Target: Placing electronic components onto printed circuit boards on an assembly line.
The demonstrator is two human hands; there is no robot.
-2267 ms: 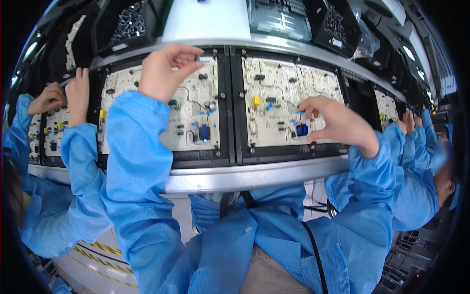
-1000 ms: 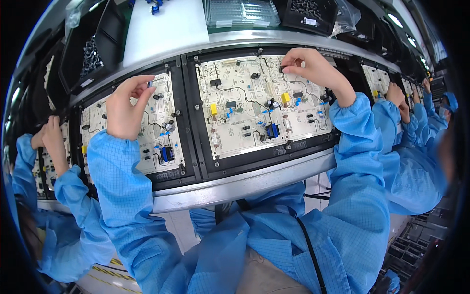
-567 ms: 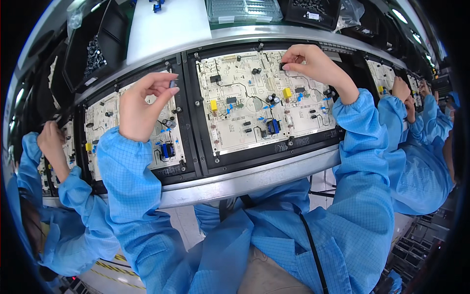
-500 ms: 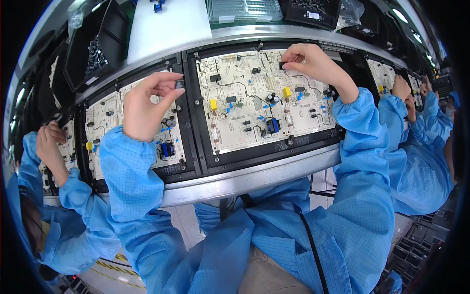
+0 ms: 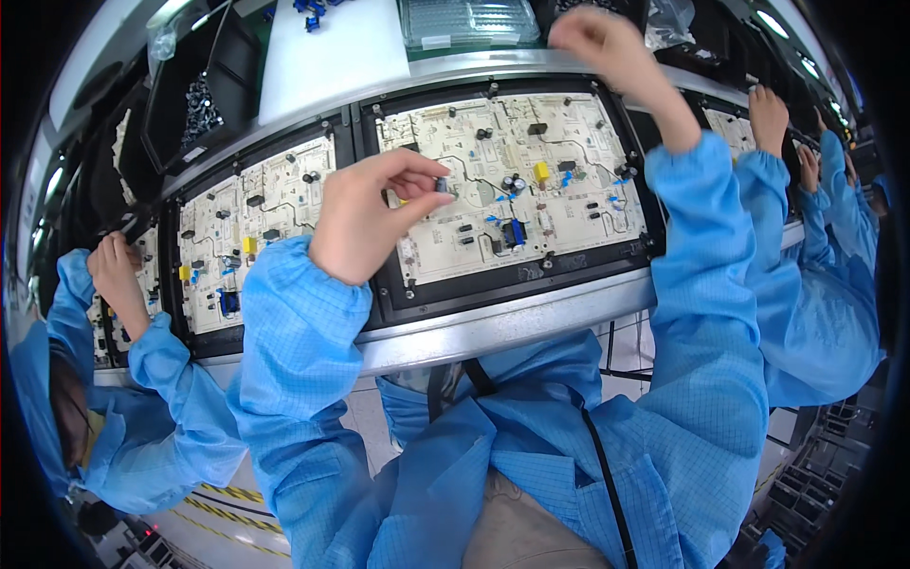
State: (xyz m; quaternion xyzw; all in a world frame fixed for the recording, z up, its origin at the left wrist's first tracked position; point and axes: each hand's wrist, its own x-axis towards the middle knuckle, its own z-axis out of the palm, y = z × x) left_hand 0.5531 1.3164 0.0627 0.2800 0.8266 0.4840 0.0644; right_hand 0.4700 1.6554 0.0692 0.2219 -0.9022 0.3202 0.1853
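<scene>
My left hand (image 5: 374, 213) is over the left part of the circuit board (image 5: 455, 264) in front of me, pinching a small grey-blue electronic component (image 5: 442, 184) between thumb and fingertips. The pale board sits in a black frame and carries a yellow block part (image 5: 541, 172), a blue transformer-like part (image 5: 513, 233) and a black block part (image 5: 537, 129) near its upper middle. My right hand (image 5: 607, 52) is raised beyond the board's far edge, in front of a dark bin. Motion blurs its fingers, so whether it holds anything cannot be made out.
A metal rail (image 5: 512, 318) runs along the near side. Another framed board (image 5: 204, 303) lies to the left. Behind are a white sheet (image 5: 332, 57), a clear plastic tray (image 5: 469, 24) and a black bin (image 5: 171, 128) of small parts. Co-workers' hands (image 5: 118, 275) are nearby on both sides.
My right hand has left the black part, which stays on the board, and moved up towards the back. My left hand has moved right over the board, still pinching its component.
</scene>
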